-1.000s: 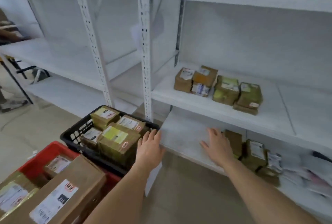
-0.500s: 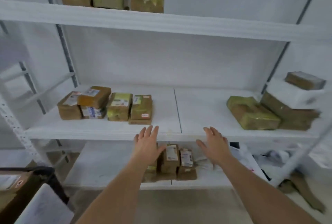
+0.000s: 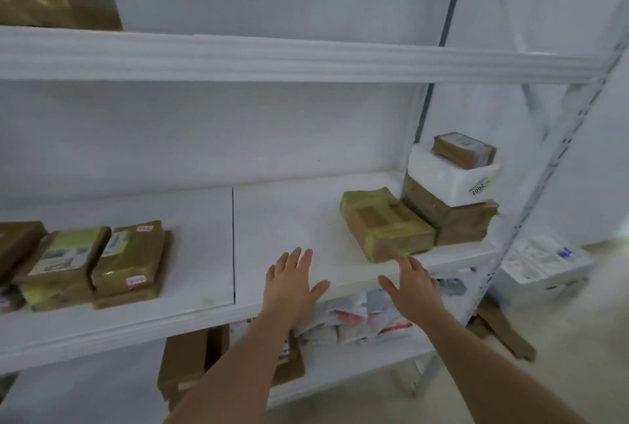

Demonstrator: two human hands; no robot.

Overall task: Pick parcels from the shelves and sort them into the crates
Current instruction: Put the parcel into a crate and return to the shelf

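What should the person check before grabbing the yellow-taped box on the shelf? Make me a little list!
1. Both hands free: ok. The left hand and right hand are open and hold nothing.
2. Yellow-taped parcel in reach: ok, it lies just beyond the right fingertips.
3. Nothing on top of it: ok.
4. Neighbouring stack safe: cannot tell. The brown box beside it carries a white parcel and a small box.
5. Crate ready: cannot tell, none in view.
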